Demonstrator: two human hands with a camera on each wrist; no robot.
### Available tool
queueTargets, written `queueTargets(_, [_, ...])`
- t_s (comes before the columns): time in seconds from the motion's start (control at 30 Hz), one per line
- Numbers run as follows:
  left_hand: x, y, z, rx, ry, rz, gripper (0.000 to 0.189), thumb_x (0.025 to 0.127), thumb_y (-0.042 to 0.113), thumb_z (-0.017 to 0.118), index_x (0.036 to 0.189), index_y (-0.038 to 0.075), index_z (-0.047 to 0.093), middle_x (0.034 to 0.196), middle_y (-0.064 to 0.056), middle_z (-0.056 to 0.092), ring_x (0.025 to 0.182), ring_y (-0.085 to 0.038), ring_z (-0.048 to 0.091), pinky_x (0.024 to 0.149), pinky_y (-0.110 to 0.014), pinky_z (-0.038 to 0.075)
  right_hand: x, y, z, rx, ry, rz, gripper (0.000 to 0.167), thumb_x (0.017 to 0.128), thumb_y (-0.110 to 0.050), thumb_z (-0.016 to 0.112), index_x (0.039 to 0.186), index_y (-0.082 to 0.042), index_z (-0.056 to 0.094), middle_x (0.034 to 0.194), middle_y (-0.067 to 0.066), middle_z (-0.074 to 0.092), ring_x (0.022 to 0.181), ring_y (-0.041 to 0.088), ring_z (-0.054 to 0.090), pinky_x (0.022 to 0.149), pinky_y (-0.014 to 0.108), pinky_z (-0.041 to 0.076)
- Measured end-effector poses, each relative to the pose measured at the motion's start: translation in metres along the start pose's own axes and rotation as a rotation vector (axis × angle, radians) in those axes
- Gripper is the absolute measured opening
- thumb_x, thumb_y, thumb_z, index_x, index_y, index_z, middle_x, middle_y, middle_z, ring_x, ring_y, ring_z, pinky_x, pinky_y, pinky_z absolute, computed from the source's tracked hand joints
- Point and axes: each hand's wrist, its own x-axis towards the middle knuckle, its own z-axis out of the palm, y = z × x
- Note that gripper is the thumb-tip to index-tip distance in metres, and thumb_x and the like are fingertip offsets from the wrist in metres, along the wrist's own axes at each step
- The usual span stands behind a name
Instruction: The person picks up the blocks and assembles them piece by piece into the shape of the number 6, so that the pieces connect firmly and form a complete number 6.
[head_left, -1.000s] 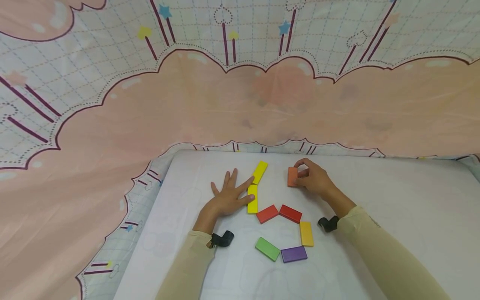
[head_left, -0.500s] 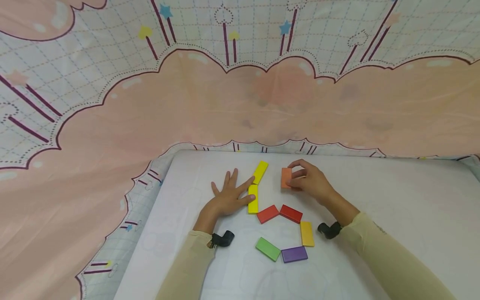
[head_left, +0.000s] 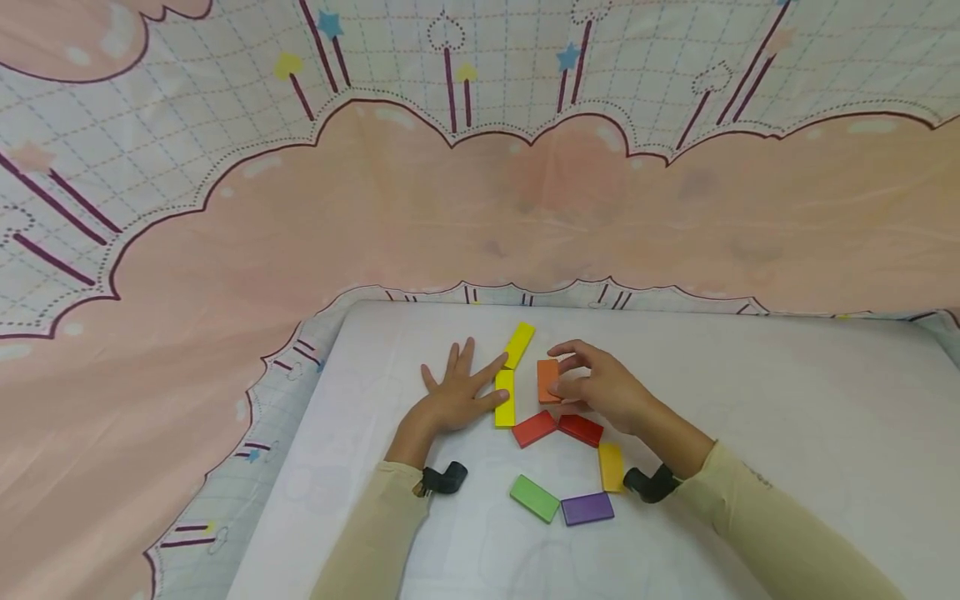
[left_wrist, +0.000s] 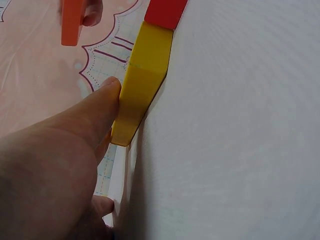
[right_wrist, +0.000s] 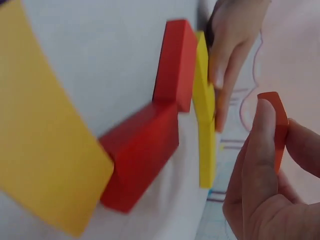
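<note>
My right hand (head_left: 607, 387) pinches an orange rectangular block (head_left: 547, 382) between thumb and fingers. In both wrist views that block hangs in the air, off the table. Spread out flat, my left hand (head_left: 452, 402) lies left of two yellow blocks. Its thumb touches the nearer yellow block (head_left: 506, 415), and its index fingertip reaches the join with the farther yellow block (head_left: 521, 342). Right below the orange block in the head view, a light red block (head_left: 534, 429) meets a darker red block (head_left: 581, 430) at an angle.
An amber block (head_left: 611, 468), a purple block (head_left: 588, 508) and a green block (head_left: 535, 498) continue the curved row toward the front of the white table (head_left: 810, 433). A patterned cloth (head_left: 465, 208) hangs behind. Black wrist cameras sit on both wrists.
My right hand has carried the orange block leftward and nearer to me, to beside the yellow blocks and above the red ones. The left hand and the other blocks have stayed in place.
</note>
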Motion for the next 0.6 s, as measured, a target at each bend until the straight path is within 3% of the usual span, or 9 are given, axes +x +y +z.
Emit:
queueTargets(0.23, [0.000, 0.000, -0.001, -0.009, -0.007, 0.004, 0.068, 0.098, 0.065, 0.050, 0.159, 0.050, 0.024, 0.173, -0.011, -0.009, 0.158, -0.038, -0.017, 0.111, -0.080, -0.017, -0.007, 0.003, 0.014, 0.118, -0.078, 0.056, 0.053, 0.092, -0.007, 0.073, 0.141, -0.018, 0.055, 0.142, 0.018, 0.049, 0.094, 0.024, 0.076, 0.083, 0.035, 0.062])
queueTargets(0.43, [-0.001, 0.000, -0.002, -0.013, -0.007, 0.010, 0.068, 0.098, 0.064, 0.050, 0.159, 0.049, 0.023, 0.173, -0.011, -0.009, 0.158, -0.038, -0.017, 0.111, -0.080, -0.017, -0.011, 0.008, 0.024, 0.026, -0.106, 0.025, 0.060, 0.082, -0.008, 0.083, 0.135, -0.022, 0.059, 0.140, 0.011, 0.054, 0.099, 0.023, 0.068, 0.085, 0.032, 0.061])
queueTargets(0.6, [-0.002, 0.000, -0.003, -0.014, -0.008, 0.011, 0.068, 0.098, 0.064, 0.050, 0.159, 0.050, 0.023, 0.173, -0.011, -0.010, 0.158, -0.037, -0.018, 0.111, -0.080, -0.017, -0.017, 0.011, 0.036, -0.148, -0.063, -0.024, 0.058, 0.077, -0.020, 0.090, 0.129, -0.025, 0.064, 0.130, 0.005, 0.061, 0.092, 0.019, 0.066, 0.087, 0.035, 0.058])
